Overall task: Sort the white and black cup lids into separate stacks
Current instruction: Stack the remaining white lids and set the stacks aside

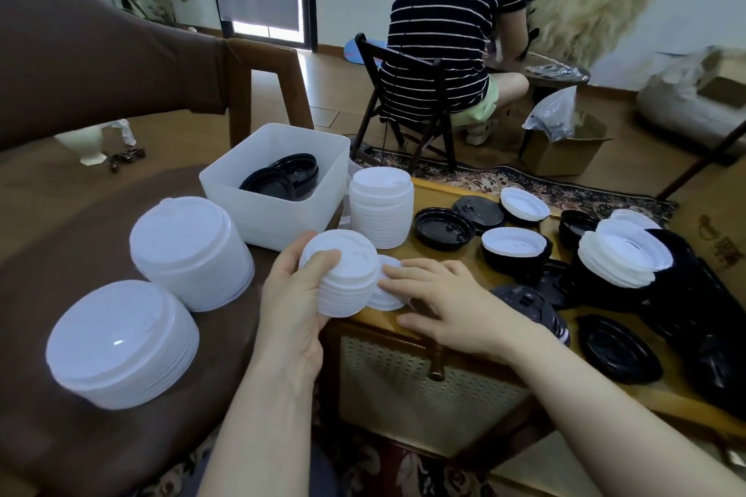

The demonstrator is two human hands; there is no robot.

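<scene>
Midway through sorting: the left hand (292, 295) grips a small stack of white lids (343, 278) at the worktop (444, 210) edge, while the right hand (448, 303), fingers flat, touches a loose white lid (389, 291). Three white stacks stand finished; mixed black and white lids (621, 254) remain unsorted.

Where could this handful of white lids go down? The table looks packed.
Bare brown seat lies between the two near white stacks and the left hand. A thin bare strip of table runs between the tall white stack and the black lids. Right of the right hand, it is crowded.
</scene>
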